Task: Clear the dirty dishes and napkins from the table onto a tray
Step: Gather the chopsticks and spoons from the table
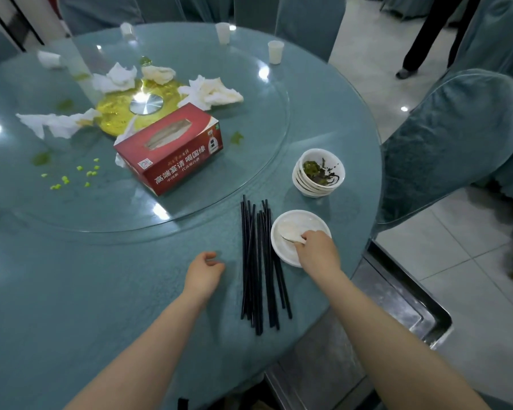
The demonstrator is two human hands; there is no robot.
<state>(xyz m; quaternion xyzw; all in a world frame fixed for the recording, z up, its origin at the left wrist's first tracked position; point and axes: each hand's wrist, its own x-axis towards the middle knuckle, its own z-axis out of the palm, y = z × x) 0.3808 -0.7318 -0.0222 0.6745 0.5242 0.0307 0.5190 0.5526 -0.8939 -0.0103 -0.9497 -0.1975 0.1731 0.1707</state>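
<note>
A white plate (290, 223) lies near the table's right edge with a white spoon (289, 232) in it. My right hand (317, 247) pinches the spoon's handle over the plate. My left hand (205, 269) hovers low over the tabletop left of a bundle of black chopsticks (258, 261), fingers loosely curled and holding nothing. Behind the plate stands a stack of white bowls (319, 173); the top one holds green and dark scraps. Crumpled white napkins (211, 91) lie on the glass turntable (264, 137). A metal tray (397, 303) sits below the table's edge at right.
A red tissue box (172, 155) sits on the turntable, with green food bits (80, 176) to its left. White paper cups (275, 51) stand at the far side. Covered chairs (444, 143) ring the table. A person's legs (421, 39) are at the far right.
</note>
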